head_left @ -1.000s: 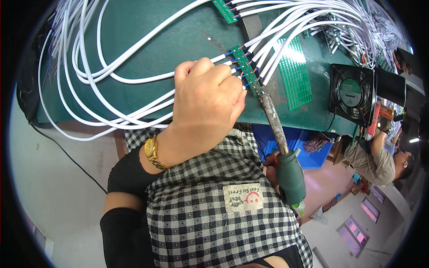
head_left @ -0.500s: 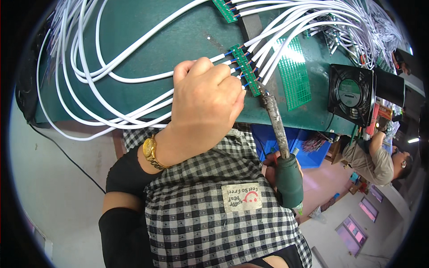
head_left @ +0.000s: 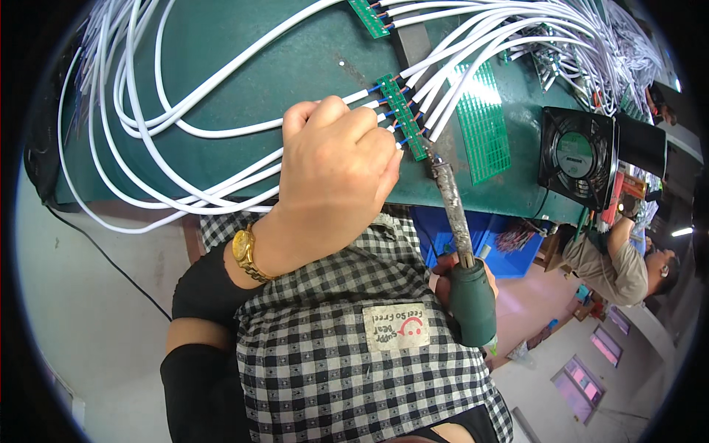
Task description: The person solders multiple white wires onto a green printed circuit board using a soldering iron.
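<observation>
My left hand (head_left: pixel 336 162) is closed around several white cables (head_left: pixel 244 190), its fingertips close to a narrow green circuit board (head_left: pixel 402 114). Blue and brown wire ends from the cables meet the board on its left and right edges. A soldering iron (head_left: pixel 452 203) with a green handle points up at the board's near end, its tip by the lowest wires on the right edge; I cannot tell whether it touches. My right hand (head_left: pixel 443 284) grips that handle and is mostly hidden behind it. Some left fingertips are hidden under the hand.
A second green board (head_left: pixel 369 18) with cables lies at the far edge, beside a dark bar (head_left: pixel 410 44). On the right are a perforated green panel (head_left: pixel 484 125), a black fan (head_left: pixel 580 156) and a cable heap (head_left: pixel 628 52). Another person (head_left: pixel 617 262) sits beyond; blue bins (head_left: pixel 509 255) stand below.
The whole scene sits slightly further left in the picture. Both hands keep their grips, and the iron's tip stays beside the board's near end.
</observation>
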